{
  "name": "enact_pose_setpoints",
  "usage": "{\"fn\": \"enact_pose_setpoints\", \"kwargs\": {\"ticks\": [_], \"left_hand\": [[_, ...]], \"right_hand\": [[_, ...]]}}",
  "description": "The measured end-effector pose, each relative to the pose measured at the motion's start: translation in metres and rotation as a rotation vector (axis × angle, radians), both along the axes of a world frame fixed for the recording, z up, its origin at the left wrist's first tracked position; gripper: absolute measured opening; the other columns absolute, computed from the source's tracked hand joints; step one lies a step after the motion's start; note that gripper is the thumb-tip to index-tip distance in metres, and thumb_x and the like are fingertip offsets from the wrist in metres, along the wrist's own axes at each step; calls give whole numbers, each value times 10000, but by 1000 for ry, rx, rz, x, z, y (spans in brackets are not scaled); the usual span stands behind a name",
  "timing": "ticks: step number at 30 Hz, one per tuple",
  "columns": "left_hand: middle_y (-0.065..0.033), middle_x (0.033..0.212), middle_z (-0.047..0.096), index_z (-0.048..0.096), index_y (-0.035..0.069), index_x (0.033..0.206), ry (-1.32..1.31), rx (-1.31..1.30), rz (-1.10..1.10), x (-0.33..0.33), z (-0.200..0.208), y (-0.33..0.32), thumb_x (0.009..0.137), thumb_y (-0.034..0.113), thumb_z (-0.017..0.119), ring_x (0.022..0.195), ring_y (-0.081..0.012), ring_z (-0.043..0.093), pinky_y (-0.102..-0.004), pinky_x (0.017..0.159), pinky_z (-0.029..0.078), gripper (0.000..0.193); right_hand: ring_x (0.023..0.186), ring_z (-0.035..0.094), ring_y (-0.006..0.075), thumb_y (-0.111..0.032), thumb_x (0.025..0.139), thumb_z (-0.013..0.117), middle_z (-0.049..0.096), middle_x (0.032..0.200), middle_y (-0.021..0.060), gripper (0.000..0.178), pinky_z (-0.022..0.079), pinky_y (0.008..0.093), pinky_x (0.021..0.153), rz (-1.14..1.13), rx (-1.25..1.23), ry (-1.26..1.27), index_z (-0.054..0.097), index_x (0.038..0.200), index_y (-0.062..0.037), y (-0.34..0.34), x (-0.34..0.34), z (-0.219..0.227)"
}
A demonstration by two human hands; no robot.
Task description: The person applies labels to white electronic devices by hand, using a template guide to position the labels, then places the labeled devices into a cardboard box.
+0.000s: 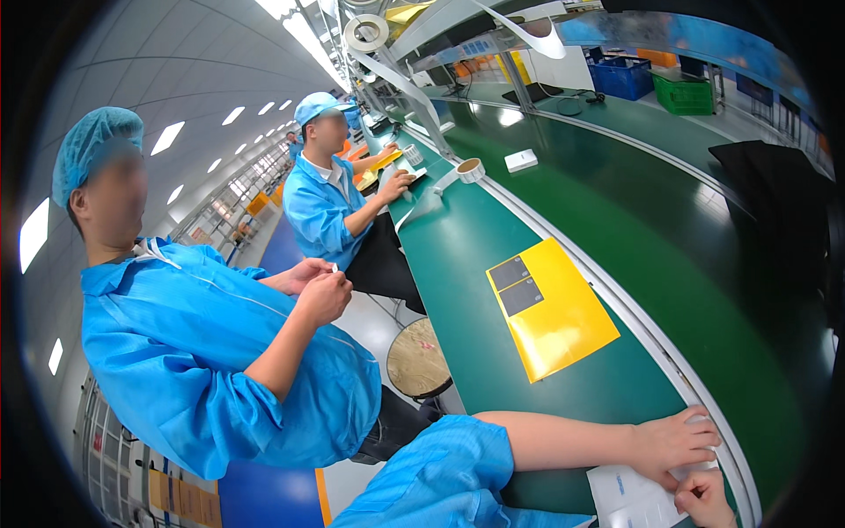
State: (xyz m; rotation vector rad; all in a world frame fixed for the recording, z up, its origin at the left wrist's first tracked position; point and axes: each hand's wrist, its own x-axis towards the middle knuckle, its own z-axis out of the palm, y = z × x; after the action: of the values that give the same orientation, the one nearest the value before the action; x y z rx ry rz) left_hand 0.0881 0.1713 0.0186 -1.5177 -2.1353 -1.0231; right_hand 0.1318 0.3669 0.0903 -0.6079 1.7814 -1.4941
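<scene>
At the lower right, my left hand (673, 444) lies over a thin white bag (627, 500) with blue print, its fingers bent round something white beside the metal rail. My right hand (707, 500) is close below it, thumb and forefinger pinched together at the bag's edge. The bag looks crumpled and rests on the green bench top (484, 387); its far part is hidden under my hands. Farther along the bench lies a flat yellow sheet (572, 326) with two dark grey rectangular pieces (519, 286) at its upper left corner.
A conveyor belt (634, 264) runs beyond the metal rail (607, 299), carrying a small white box (521, 161). A tape roll (471, 170) stands near the rail. On my left, a co-worker (211, 352) stands holding something small; another co-worker (334, 202) is farther along. A round stool (418, 356) stands between.
</scene>
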Motion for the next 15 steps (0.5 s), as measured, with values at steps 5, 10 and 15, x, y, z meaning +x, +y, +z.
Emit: {"fn": "enact_pose_setpoints", "kwargs": {"ticks": [5,10,15], "left_hand": [[-166,1237,536,617,17,1095,-81,-52,-29,4,3,-2,645,369,760,1216,-294,455,-518,1083,235,589],[-162,1175,536,620,17,1064,-36,20,-36,4,-2,2,584,357,776,1176,-306,458,-520,1072,238,609],[-171,1265,527,594,17,1135,-108,-77,-44,8,13,-4,636,357,769,1240,-297,444,-515,1102,220,629]], "right_hand": [[586,429,72,-164,929,619,464,653,-14,300,351,224,546,7,1,13,485,681,-60,2,2,-7],[588,429,72,-150,933,605,469,654,-13,288,352,221,551,2,-22,15,490,686,-58,3,4,-8],[570,436,91,-104,887,639,461,616,12,283,352,249,534,-15,-32,112,483,660,-43,-3,4,2]]}}
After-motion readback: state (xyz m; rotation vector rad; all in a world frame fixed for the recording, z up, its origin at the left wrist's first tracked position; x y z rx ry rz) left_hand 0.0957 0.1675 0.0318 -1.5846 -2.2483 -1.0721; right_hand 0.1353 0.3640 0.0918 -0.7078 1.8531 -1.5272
